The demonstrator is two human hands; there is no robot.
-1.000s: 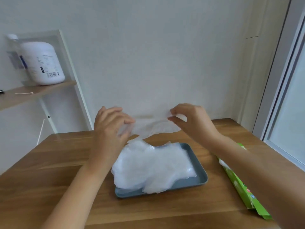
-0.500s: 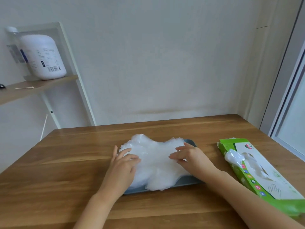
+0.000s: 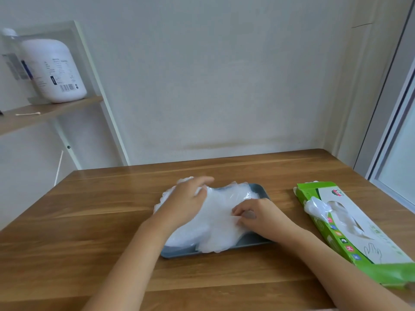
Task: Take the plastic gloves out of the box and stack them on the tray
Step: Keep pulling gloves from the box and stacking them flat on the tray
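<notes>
Gloves (image 3: 215,223): thin, cloudy, crinkled film in a loose, flat pile on the tray, spilling over its left and near rims; which way their fingers point I cannot tell.
Tray (image 3: 261,192): grey-blue, shallow, round-cornered, on the wooden tabletop (image 3: 89,221).
Left grip (image 3: 186,203): palm down, fingers stretched out flat, pressing the pile's far left part.
Right grip (image 3: 258,216): fingers curled, tips on the top sheet; pinching or only pressing, I cannot tell.
Box (image 3: 359,239): green and white card, lying flat right of the tray, long axis running from the wall towards the person; one glove (image 3: 316,207) pokes from its window.
</notes>
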